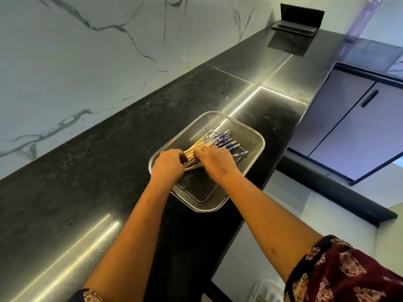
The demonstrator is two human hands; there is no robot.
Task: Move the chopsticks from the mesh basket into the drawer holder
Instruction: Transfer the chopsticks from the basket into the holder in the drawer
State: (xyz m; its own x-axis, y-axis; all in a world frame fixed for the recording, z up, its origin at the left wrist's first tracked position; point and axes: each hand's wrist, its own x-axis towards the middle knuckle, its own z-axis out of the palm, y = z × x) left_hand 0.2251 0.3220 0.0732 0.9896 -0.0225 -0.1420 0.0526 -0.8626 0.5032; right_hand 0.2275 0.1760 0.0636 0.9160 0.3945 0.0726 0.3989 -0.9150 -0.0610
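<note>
A rectangular metal mesh basket [250, 136] sits on the dark counter. Inside it lies a bundle of several wooden chopsticks [220, 139] with blue-and-white patterned ends pointing to the upper right. My left hand [168, 163] is curled around the plain tips of the bundle. My right hand [214, 159], with a ring on one finger, lies over the middle of the chopsticks with its fingers closed on them. The part of the bundle under both hands is hidden. No drawer holder is clearly in view.
The black stone counter [109, 171] runs along a white marble wall [87, 51]. A black stand [298, 20] and a purple bottle [362, 20] are at the far end. Grey cabinet doors [349, 127] hang below right. A white rack [268, 290] shows at the bottom.
</note>
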